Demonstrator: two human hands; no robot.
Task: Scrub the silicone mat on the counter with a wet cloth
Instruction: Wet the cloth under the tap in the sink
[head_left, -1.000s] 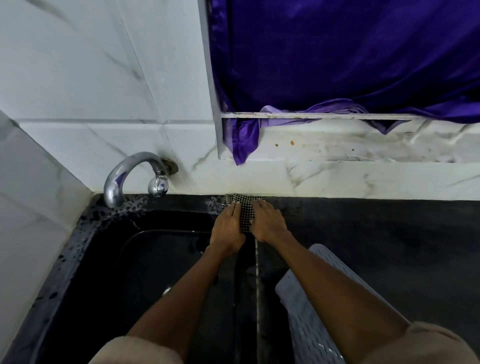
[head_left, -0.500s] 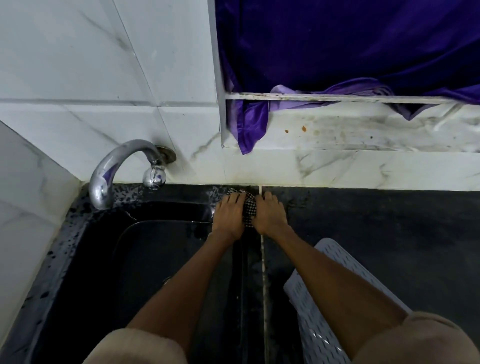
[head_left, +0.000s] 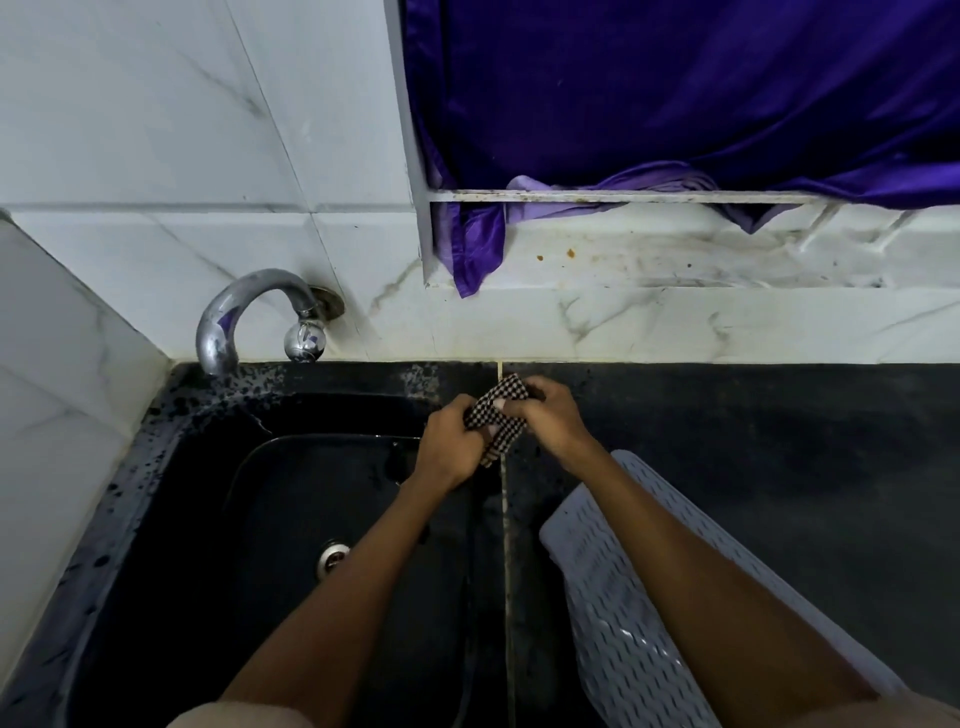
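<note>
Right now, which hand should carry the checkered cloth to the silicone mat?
Right hand, probably. Both hands grip the checkered cloth, but the silicone mat lies under the right forearm, while the left hand sits over the sink.

I see a chrome tap over a black sink, its drain showing, and a purple curtain above the tiled wall.

Black-and-white checked cloth. Pale grey perforated silicone mat on a black stone tabletop. Glossy purple curtain above white marbled wall tiles.
</note>
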